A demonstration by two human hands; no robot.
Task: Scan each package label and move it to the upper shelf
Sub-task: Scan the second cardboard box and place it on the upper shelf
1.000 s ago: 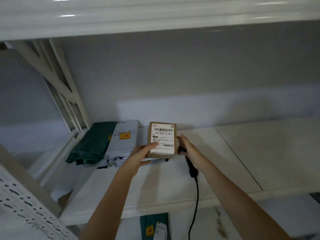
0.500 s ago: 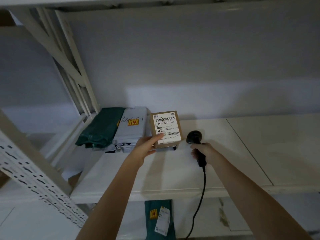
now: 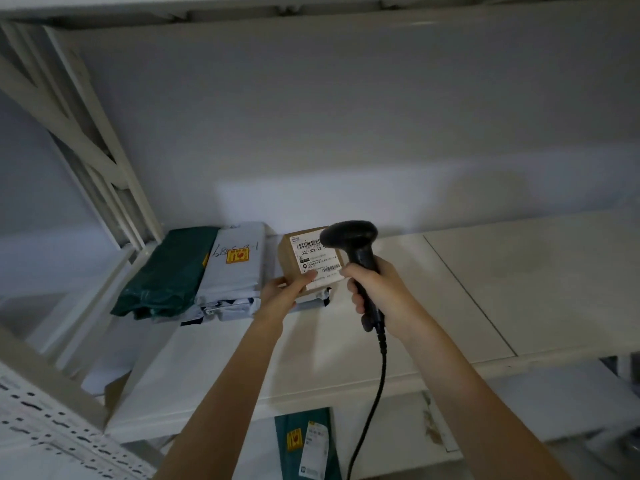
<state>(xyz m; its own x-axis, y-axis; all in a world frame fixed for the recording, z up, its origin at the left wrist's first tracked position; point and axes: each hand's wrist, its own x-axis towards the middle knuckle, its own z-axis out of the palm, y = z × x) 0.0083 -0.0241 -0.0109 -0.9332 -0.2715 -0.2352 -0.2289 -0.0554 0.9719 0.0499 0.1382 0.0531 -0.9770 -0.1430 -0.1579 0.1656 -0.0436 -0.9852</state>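
My left hand [image 3: 282, 294] grips a small brown cardboard box [image 3: 291, 259] by its lower left corner, tilted so that its white barcode label [image 3: 317, 259] faces me. A black corded barcode scanner [image 3: 358, 252] is held upright in my right hand [image 3: 375, 287], its head right in front of the label's upper right part and covering it. The box hovers just above the white shelf [image 3: 346, 358], over a grey mailer [image 3: 311, 301].
A dark green mailer bag [image 3: 169, 271] and a grey mailer [image 3: 239, 268] with a yellow sticker lie at the shelf's left rear. Another green package [image 3: 306, 445] lies on the level below. White upright posts [image 3: 93, 140] stand at the left. The upper shelf's underside [image 3: 311, 8] spans the top.
My right hand has lifted the scanner from beside the box up to the label. The left hand kept holding the box, tilting it slightly toward the scanner.
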